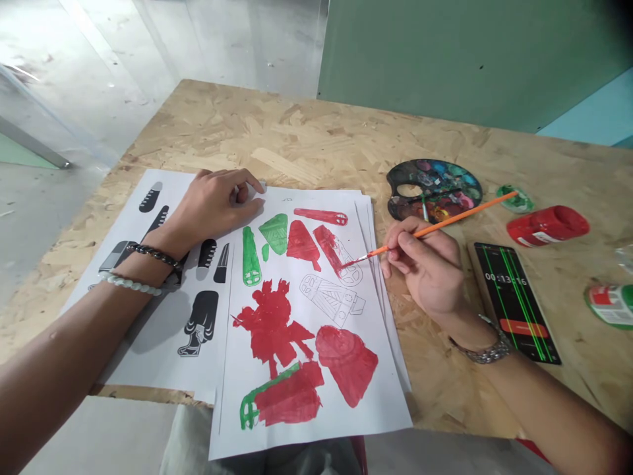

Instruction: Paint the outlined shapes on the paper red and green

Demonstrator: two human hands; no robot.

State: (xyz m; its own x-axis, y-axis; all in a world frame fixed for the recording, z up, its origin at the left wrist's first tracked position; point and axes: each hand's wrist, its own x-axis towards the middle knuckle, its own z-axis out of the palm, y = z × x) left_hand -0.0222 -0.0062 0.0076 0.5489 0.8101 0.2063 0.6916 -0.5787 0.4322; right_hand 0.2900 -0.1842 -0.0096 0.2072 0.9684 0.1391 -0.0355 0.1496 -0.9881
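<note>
Head view. Plastic palette [434, 190] on the right of the oriented-strand board table [297, 138]: wells smeared with blue, green, red and darker mixes, a thin second brush [423, 208] lying in it. Beyond it, a green-smeared lid [515, 198], a red paint container [548, 225] on its side, and a red-and-green container [612, 305] at the frame edge.

Right hand [425, 270] clamps an orange-handled paintbrush [445, 225] between thumb and fingers. Long axis runs up-right to down-left; the red-loaded tip touches a red-painted shape on the top paper sheet [297, 429]. Left hand [212, 204] rests on the sheets, fingers curled together; a pale speck at the fingertips, hold unclear. Beneath lies a sheet of black-printed shapes [143, 369]. A phone [514, 303] showing a running timer lies right of the right hand.
</note>
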